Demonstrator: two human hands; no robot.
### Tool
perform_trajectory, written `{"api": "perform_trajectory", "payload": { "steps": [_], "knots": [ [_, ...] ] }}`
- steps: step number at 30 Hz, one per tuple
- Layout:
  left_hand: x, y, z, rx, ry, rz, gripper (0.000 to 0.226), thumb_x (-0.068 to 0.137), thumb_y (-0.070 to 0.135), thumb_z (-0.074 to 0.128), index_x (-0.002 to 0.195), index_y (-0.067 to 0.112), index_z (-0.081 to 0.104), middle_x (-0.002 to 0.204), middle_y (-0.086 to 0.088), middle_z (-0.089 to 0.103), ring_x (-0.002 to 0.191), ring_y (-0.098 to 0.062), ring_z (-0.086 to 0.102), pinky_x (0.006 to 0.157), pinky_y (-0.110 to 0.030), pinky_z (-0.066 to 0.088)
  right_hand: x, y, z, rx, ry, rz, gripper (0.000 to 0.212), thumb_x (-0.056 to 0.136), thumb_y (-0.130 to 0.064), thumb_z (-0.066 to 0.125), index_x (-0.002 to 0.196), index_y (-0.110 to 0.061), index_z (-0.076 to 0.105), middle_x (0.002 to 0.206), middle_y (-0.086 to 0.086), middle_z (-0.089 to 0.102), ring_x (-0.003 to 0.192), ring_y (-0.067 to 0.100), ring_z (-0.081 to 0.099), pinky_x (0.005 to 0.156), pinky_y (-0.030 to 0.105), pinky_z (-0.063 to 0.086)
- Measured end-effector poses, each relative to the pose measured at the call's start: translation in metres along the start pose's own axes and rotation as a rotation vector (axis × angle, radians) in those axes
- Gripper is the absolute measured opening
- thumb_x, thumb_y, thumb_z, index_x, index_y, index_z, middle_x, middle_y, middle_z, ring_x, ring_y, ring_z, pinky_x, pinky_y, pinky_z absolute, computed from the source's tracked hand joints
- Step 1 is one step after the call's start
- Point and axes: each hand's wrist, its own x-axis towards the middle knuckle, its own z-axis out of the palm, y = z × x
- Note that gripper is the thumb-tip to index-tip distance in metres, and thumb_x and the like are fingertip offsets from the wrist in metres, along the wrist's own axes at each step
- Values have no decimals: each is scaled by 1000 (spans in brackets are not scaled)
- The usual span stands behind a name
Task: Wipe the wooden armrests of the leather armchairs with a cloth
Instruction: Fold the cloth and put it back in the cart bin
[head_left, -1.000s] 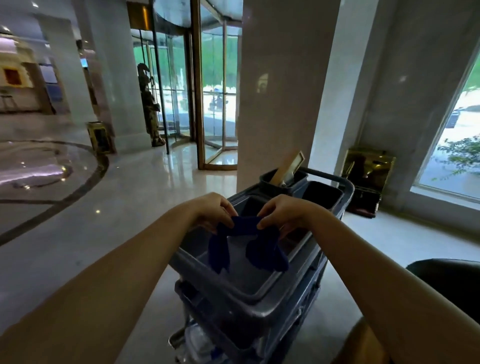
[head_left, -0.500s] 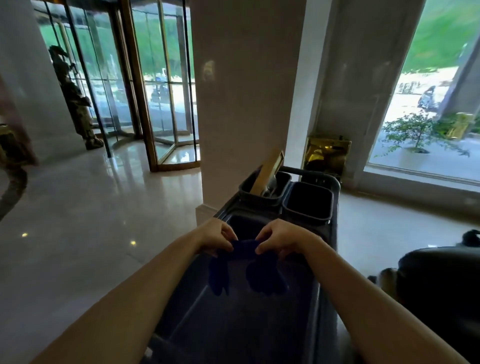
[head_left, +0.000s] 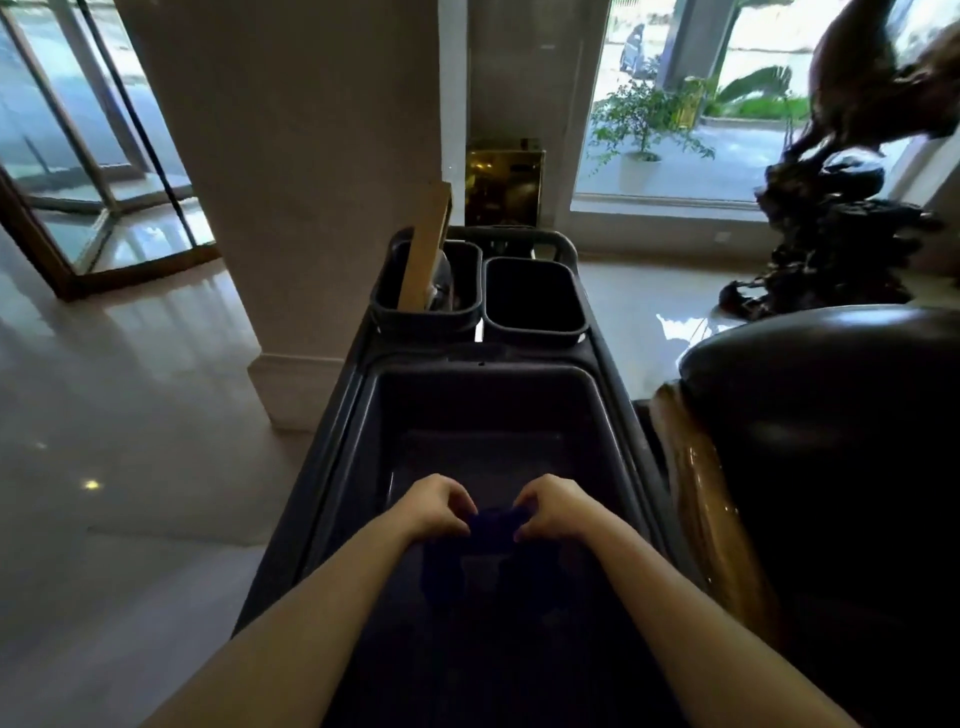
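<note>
A dark blue cloth (head_left: 493, 545) hangs between my two hands over the deep tray of a grey cleaning cart (head_left: 337, 441). My left hand (head_left: 441, 506) pinches its upper left edge and my right hand (head_left: 553, 506) pinches its upper right edge, knuckles close together. The cloth's lower part is hard to make out against the dark tray. To the right stands a dark leather armchair (head_left: 831, 415), with its glossy wooden armrest (head_left: 696, 499) running right beside the cart.
Two small black bins (head_left: 535, 301) sit at the cart's far end, the left one holding a wooden-handled tool (head_left: 423, 254). A square pillar (head_left: 311, 182) rises ahead on the left, a revolving glass door (head_left: 78, 156) beyond. A dark carved sculpture (head_left: 841, 208) stands by the window.
The view has swung right and tipped down, bringing the armchair and the sculpture into sight. Both hands still hold the cloth, now lower over the cart tray.
</note>
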Motion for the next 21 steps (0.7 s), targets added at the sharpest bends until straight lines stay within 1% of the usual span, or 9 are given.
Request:
{"api": "perform_trajectory", "payload": {
  "steps": [2, 3, 4, 8, 12, 14, 17, 19, 21],
  "knots": [
    [10, -14, 13, 6, -22, -1, 21, 73, 5, 68, 92, 16, 68, 90, 1, 65, 80, -8, 59, 63, -13, 46, 9, 11, 16, 5, -14, 38, 39, 69, -23, 77, 106, -16, 66, 105, 6, 67, 82, 11, 55, 69, 22, 43],
    [15, -20, 19, 4, -26, -5, 21, 74, 6, 68, 91, 17, 68, 89, 2, 64, 78, -6, 58, 59, -11, 44, 12, 16, 24, 14, -22, 60, 39, 69, -22, 77, 106, -16, 66, 105, 6, 67, 82, 11, 55, 68, 22, 44],
    [19, -26, 26, -4, -29, -11, 20, 74, 6, 68, 89, 18, 68, 89, 3, 64, 78, -5, 58, 59, -12, 44, 16, 21, 31, 23, -27, 79, 39, 69, -21, 77, 106, -16, 65, 105, 6, 66, 82, 12, 56, 68, 22, 45],
    [29, -42, 45, -54, -15, -40, 19, 75, 8, 69, 87, 21, 66, 93, 4, 63, 87, -8, 59, 71, -18, 47, 27, 34, 48, 24, -25, 97, 40, 69, -19, 77, 107, -17, 65, 107, 6, 66, 89, 15, 59, 70, 23, 45],
    [36, -47, 48, -78, -3, -46, 22, 73, 8, 70, 90, 20, 66, 96, 3, 64, 90, -10, 60, 76, -20, 48, 38, 37, 50, 16, -42, 115, 44, 68, -20, 78, 110, -19, 64, 109, 6, 65, 90, 16, 58, 71, 22, 43],
    [38, -47, 43, -84, 4, -49, 24, 72, 8, 71, 93, 18, 65, 98, 1, 65, 94, -12, 61, 80, -23, 49, 40, 36, 46, 14, -44, 115, 44, 69, -19, 77, 111, -18, 63, 110, 6, 64, 87, 14, 56, 71, 23, 43],
    [38, -42, 29, -84, 34, -23, 28, 70, 8, 72, 95, 18, 65, 100, 1, 63, 98, -14, 60, 82, -23, 48, 37, 32, 36, 17, -21, 138, 46, 70, -19, 77, 113, -17, 62, 113, 8, 63, 91, 18, 59, 69, 24, 47],
    [39, -33, 13, -54, 78, 17, 32, 69, 9, 73, 100, 16, 65, 106, -2, 64, 100, -15, 58, 83, -24, 48, 35, 27, 24, -10, 35, 129, 48, 68, -20, 76, 114, -15, 62, 115, 9, 63, 101, 22, 60, 78, 24, 47],
    [37, -19, -7, -32, 117, 68, 37, 69, 10, 74, 104, 14, 65, 112, -6, 65, 104, -17, 58, 88, -27, 48, 31, 17, 6, -43, 93, 93, 46, 69, -18, 73, 114, -13, 63, 116, 9, 64, 106, 23, 59, 84, 23, 44]
  ]
}}
